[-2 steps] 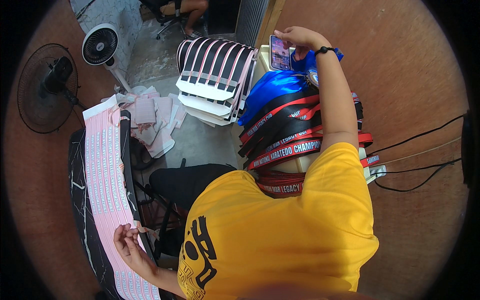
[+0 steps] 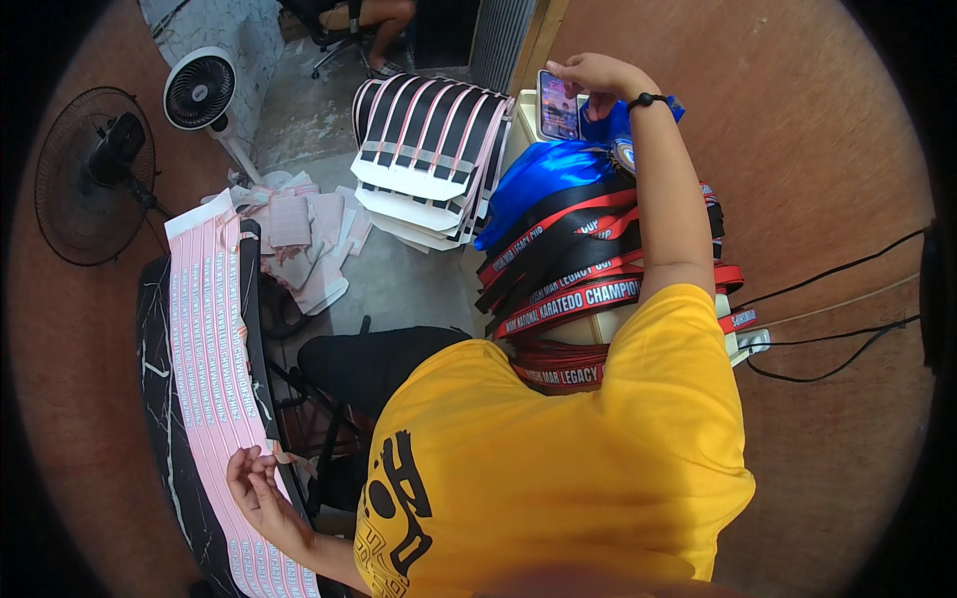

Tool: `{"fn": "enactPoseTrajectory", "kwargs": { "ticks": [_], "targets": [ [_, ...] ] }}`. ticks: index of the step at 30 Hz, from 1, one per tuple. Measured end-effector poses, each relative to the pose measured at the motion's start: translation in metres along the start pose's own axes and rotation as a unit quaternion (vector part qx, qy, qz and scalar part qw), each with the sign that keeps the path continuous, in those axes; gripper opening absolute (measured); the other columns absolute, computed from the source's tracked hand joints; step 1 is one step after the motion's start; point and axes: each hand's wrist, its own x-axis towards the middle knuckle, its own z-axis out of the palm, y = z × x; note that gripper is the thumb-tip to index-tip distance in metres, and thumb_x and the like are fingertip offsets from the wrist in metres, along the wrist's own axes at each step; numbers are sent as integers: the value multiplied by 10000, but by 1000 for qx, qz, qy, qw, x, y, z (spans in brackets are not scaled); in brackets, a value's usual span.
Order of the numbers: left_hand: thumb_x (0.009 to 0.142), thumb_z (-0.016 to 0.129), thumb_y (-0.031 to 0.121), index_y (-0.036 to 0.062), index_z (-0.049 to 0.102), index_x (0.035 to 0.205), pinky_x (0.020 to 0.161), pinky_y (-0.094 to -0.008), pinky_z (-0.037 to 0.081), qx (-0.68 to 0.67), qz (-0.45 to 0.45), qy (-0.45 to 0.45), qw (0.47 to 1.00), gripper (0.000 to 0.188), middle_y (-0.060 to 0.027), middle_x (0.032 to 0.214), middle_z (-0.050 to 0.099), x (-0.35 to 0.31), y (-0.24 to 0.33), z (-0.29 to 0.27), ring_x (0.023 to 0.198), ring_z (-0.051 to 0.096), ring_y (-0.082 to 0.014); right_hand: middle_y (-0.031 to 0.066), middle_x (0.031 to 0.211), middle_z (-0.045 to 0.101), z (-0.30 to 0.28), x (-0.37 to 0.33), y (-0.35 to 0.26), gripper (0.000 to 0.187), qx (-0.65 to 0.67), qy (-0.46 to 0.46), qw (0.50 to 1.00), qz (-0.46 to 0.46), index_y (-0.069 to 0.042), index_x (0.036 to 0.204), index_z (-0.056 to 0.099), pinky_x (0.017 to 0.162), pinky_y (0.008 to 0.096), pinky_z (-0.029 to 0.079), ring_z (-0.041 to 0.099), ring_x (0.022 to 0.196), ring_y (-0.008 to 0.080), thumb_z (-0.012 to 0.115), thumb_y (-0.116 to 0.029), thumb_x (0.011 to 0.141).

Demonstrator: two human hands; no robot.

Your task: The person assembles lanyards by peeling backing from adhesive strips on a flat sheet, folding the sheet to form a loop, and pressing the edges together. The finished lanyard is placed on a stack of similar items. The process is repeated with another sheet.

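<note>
My right hand (image 2: 601, 82), with a black bracelet at the wrist, is at the far end of a pale cabinet, its fingers bent around the edge of a phone (image 2: 558, 106) with a lit screen. Beside it lie shiny blue ribbon (image 2: 558, 181) and a round medal (image 2: 623, 155). Red and black printed lanyards (image 2: 573, 306) are heaped nearer me. At lower left, my left hand (image 2: 264, 498) hovers over or rests on a long pink and white printed strip sheet (image 2: 204, 349); contact cannot be told. Its fingers are loosely bent and apart, with nothing visible in them.
The sheet lies along a black marbled table (image 2: 159, 399). Torn pink paper scraps (image 2: 309, 234) are piled beyond it. Black and white striped sheets (image 2: 429, 149) hang in a stack. Two fans (image 2: 199, 90) stand far left. Cables (image 2: 837, 334) run at right. Another person's leg (image 2: 384, 30) shows at the back.
</note>
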Motion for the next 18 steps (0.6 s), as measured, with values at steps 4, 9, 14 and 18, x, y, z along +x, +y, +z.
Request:
{"fn": "enactPoseTrajectory", "kwargs": {
  "ticks": [4, 9, 14, 18],
  "targets": [
    [1009, 512, 172, 12, 536, 1263, 969, -353, 469, -6, 1, 1, 1000, 301, -146, 1139, 616, -1, -1, -2, 959, 618, -179, 241, 1174, 640, 1, -1, 1, 777, 2, -2, 1000, 0, 91, 1187, 571, 579, 393, 587, 686, 653, 308, 438, -635, 943],
    [1011, 505, 170, 10, 530, 1268, 970, -354, 468, -3, -1, -1, 1000, 303, -146, 1145, 611, -1, -3, -1, 961, 616, -179, 228, 1190, 638, 0, -4, -3, 765, -6, -9, 1000, 6, 82, 1192, 573, 595, 402, 588, 690, 674, 316, 444, -630, 943],
    [1009, 511, 177, 13, 529, 1268, 974, -356, 467, 5, 4, 2, 1000, 307, -140, 1151, 606, 1, -3, 3, 974, 616, -187, 216, 1177, 642, -1, 1, -1, 733, -4, 1, 1000, -1, 50, 1196, 586, 622, 421, 595, 693, 703, 339, 452, -624, 942],
    [1003, 521, 163, -5, 521, 1267, 974, -351, 466, -8, -7, 14, 1000, 313, -154, 1156, 597, -1, -3, 4, 1001, 611, -193, 142, 1069, 670, 8, 5, -14, 641, -15, 5, 1000, -25, 5, 1143, 578, 458, 352, 561, 646, 515, 260, 478, -597, 946]
  ]
}}
